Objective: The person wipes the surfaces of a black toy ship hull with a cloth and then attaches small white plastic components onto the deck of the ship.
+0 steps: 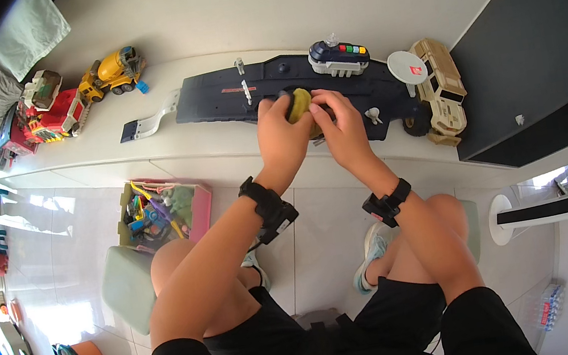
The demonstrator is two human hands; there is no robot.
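Observation:
Above the front edge of a long dark blue toy aircraft carrier (pixel 213 98), my two hands meet around a small rounded yellow-green and black piece (pixel 299 104). My left hand (pixel 279 138) grips it from the left with bent fingers. From the other side, the fingertips of my right hand (pixel 343 130) pinch it, and they cover much of it; its kind cannot be made out. The carrier's dark control tower (pixel 339 57), with coloured buttons and a white base, stands on the deck behind my right hand. Small white parts (pixel 247 92) sit on the deck left of my hands.
A white ramp with a dark end (pixel 152 123) extends left from the carrier. Further left stand a yellow toy mixer truck (pixel 113 72) and a red toy vehicle (pixel 58 117). Rightward are a white disc (pixel 407 68) and a beige toy truck (pixel 441 91). A toy-filled box (pixel 198 216) rests on the floor.

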